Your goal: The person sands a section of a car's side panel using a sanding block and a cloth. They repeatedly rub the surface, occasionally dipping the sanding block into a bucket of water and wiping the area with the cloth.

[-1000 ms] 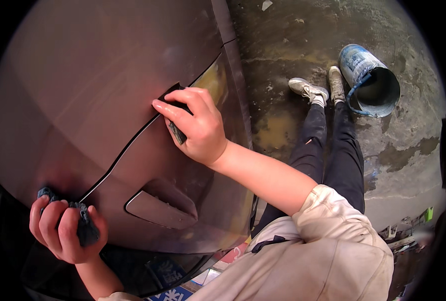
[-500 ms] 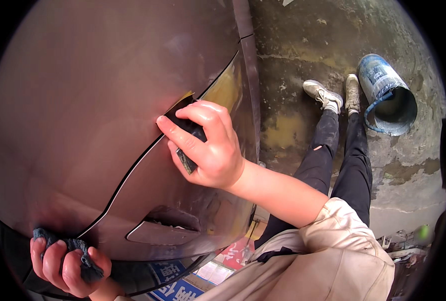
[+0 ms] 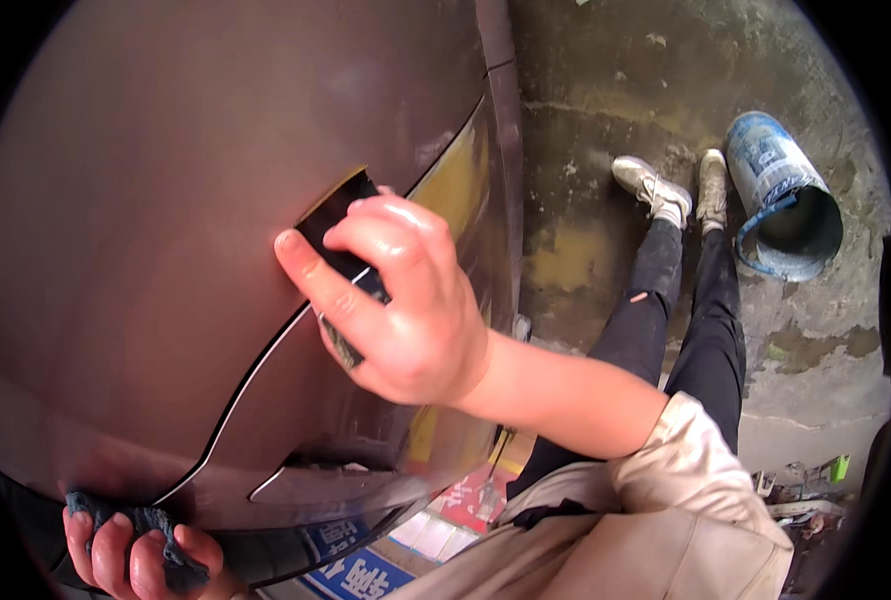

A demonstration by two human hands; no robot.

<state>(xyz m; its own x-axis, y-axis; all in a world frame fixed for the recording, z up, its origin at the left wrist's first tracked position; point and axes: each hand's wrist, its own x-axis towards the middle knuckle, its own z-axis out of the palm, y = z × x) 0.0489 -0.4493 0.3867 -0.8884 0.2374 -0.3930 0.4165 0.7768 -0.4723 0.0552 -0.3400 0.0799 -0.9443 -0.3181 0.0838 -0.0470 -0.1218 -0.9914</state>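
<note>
Pinching blk sheet (image 3: 330, 217) w/ R hand (image 3: 410, 320), fingers narrow; L hand (image 3: 140, 562), near left, fingers curled round cloth (image 3: 183, 572); sheet edge cd snag seam (image 3: 233, 397) if tilted

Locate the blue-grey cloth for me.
In the head view, the blue-grey cloth is at lower left, gripped in the left hand, near the lower end of the curved seam.

Beige top (image 3: 680, 535) (dark trousers (image 3: 707, 350) below)
</note>
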